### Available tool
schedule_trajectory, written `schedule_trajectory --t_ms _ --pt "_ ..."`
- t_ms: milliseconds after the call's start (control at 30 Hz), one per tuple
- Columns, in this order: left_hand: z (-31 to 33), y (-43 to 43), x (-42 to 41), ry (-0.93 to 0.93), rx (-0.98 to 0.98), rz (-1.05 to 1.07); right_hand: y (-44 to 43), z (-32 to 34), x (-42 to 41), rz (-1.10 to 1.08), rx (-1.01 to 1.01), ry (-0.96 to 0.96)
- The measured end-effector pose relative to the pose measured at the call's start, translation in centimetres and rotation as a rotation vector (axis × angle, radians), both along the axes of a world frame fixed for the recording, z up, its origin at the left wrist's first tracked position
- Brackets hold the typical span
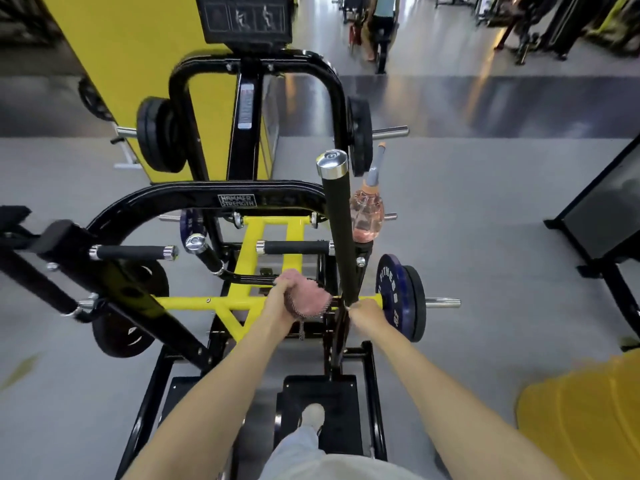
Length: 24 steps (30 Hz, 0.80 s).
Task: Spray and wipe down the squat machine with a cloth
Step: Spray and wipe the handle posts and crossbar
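Showing the left hand (282, 299) fisted round a soft, light cloth (310, 301), best held bunched; the right hand (365, 311) grips the rigid upright handle (341, 237) of the heavy squat machine (194, 197).

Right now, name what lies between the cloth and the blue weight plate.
Head view: between the pink cloth and the blue weight plate stands the black upright handle, its base gripped by the right hand.

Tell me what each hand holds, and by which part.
Left hand grips the bunched pink cloth at its left side; right hand grips the black upright bar at its lower end.
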<state>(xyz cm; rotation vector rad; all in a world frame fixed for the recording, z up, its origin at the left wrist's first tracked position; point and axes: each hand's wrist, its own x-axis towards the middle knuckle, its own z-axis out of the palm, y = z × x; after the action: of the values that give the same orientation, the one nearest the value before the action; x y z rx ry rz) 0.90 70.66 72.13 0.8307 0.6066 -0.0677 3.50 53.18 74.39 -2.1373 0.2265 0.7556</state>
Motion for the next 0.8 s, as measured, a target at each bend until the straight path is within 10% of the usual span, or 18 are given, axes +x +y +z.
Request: schedule_trajectory --t_ms 500,800 --pt "3.4 3.7 3.7 0.111 1.284 -0.266 5.1 2.2 -1.0 0.455 0.012 -0.222" --pt "2.1 -0.1 11.1 -0.152 1.4 -0.446 8.3 0.7 2.0 0.195 -0.04 -0.319"
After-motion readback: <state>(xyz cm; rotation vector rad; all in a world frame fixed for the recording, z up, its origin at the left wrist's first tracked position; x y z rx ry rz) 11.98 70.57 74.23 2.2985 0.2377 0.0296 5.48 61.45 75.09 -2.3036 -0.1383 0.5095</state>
